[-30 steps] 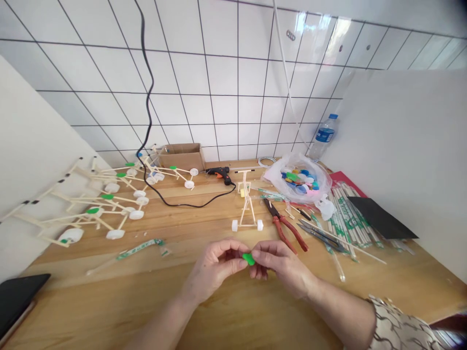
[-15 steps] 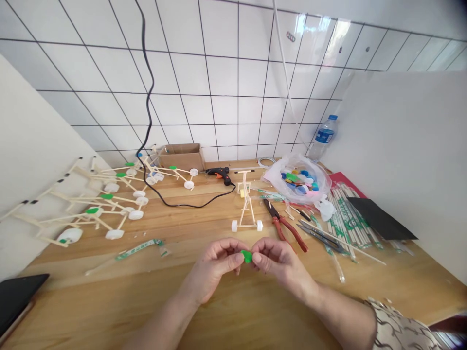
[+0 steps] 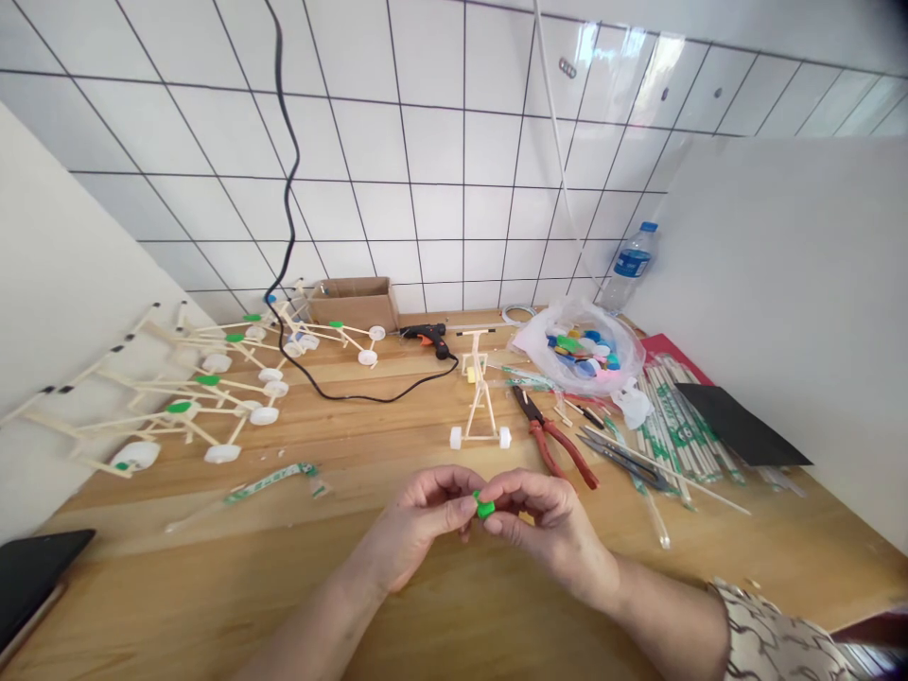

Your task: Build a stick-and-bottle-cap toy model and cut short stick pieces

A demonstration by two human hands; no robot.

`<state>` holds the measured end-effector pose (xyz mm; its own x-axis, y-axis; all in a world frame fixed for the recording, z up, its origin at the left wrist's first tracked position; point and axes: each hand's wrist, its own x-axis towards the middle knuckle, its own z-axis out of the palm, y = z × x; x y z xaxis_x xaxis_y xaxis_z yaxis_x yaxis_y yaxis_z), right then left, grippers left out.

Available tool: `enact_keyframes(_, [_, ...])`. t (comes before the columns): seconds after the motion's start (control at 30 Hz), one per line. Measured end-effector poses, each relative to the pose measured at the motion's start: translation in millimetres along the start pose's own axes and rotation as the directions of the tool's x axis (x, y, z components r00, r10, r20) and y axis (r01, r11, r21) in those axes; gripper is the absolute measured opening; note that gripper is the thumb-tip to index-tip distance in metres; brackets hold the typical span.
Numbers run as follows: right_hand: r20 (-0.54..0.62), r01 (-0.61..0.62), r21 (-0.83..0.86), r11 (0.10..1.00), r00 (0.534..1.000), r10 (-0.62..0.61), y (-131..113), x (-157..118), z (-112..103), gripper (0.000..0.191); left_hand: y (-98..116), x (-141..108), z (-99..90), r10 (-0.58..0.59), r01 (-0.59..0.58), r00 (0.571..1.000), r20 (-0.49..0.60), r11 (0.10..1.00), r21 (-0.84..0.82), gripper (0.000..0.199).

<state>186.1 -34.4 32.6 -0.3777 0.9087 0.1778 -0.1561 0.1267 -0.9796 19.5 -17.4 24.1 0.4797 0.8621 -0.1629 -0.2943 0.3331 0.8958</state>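
Between my two hands, low in the middle of the view, is a small bright green lump that looks like modelling clay. My left hand pinches its left side between thumb and fingertips. The thumb and forefinger of my right hand close on it from the right, partly covering it. Just beyond my hands stands a small tricycle model of pale sticks, with white wheels, a dark handlebar and a yellow part at the back.
Several similar stick models with green seats stand at left. Behind are a cardboard box and glue gun. At right lie pliers, scissors, wrapped chopsticks and a plastic bag of colourful pieces. A phone lies left.
My right forefinger has shifted over the top of the green lump, and the fingers have spread a little. The lump now shows as a blockier, turned shape. My left hand has hardly moved.
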Motion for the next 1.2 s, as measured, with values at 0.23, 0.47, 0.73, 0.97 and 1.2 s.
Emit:
enact_keyframes(0.23, [-0.128, 0.048, -0.163, 0.986, 0.989, -0.069, 7, 0, -2, 0.008, -4, -3, 2.7, 0.156, -0.134, 0.977, -0.148, 0.980, 0.150, 0.022])
enact_keyframes(0.47, [-0.137, 0.028, -0.210, 0.977, 0.989, -0.058, 9, -2, -4, 0.014, -2, -7, 11.7, 0.377, -0.293, 0.911, -0.165, 0.876, 0.384, 0.006])
enact_keyframes(0.73, [-0.120, 0.124, -0.385, 0.915, 0.976, -0.183, 5, -4, -1, 0.010, 0, -11, 16.3, 0.552, -0.375, 0.823, -0.132, 0.704, 0.603, 0.005])
enact_keyframes(0.97, [-0.142, 0.177, -0.468, 0.866, 0.952, -0.272, 2, -4, 1, 0.012, -4, -13, 16.0, 0.588, -0.396, 0.801, -0.114, 0.663, 0.635, 0.010])
enact_keyframes(1.2, [-0.144, 0.208, -0.538, 0.817, 0.932, -0.332, 6, -5, 0, 0.011, -3, -13, 19.3, 0.605, -0.406, 0.784, -0.137, 0.668, 0.624, 0.011])
